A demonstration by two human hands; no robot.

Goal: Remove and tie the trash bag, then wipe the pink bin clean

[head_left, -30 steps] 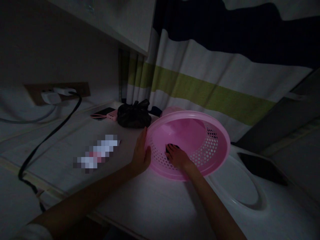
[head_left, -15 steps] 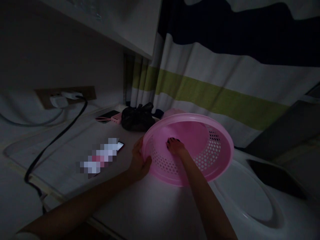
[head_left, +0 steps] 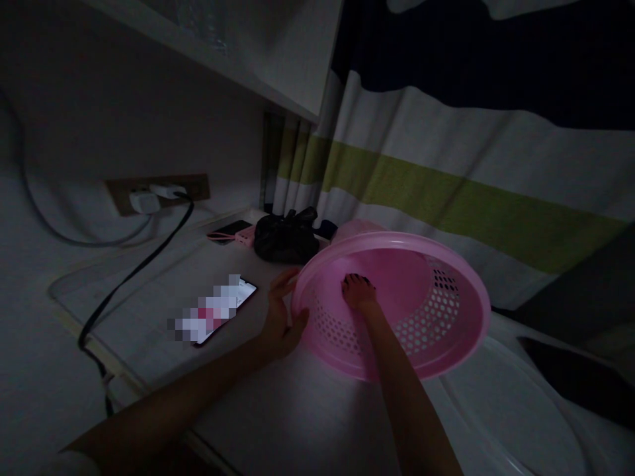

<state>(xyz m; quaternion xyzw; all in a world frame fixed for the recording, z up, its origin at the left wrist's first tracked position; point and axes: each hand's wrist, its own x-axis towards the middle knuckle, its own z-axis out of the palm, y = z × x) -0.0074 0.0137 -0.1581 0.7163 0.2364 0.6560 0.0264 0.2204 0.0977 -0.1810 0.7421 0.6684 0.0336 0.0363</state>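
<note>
A pink plastic basket (head_left: 391,370) with perforated sides lies tilted on its side, its wide mouth facing me. My left hand (head_left: 282,324) grips the basket's left rim, thumb on the inner side and fingers behind. My right hand (head_left: 359,292) reaches inside, pressed against the inner bottom with its fingers bent. Something small and dark shows at the edge of those fingers, mostly covered by them; its kind cannot be made out.
On the white counter (head_left: 307,423) to the left lie a lit phone (head_left: 223,314), a pink power bank (head_left: 245,236) and a black plastic bag (head_left: 286,238). Cords run from a wall socket (head_left: 198,187). A striped curtain (head_left: 446,192) hangs behind; a white lid-like panel (head_left: 516,403) is at right.
The view has turned slightly left, so everything sits further right. My left hand still holds the rim, and my right hand stays inside the basket with only a slight shift.
</note>
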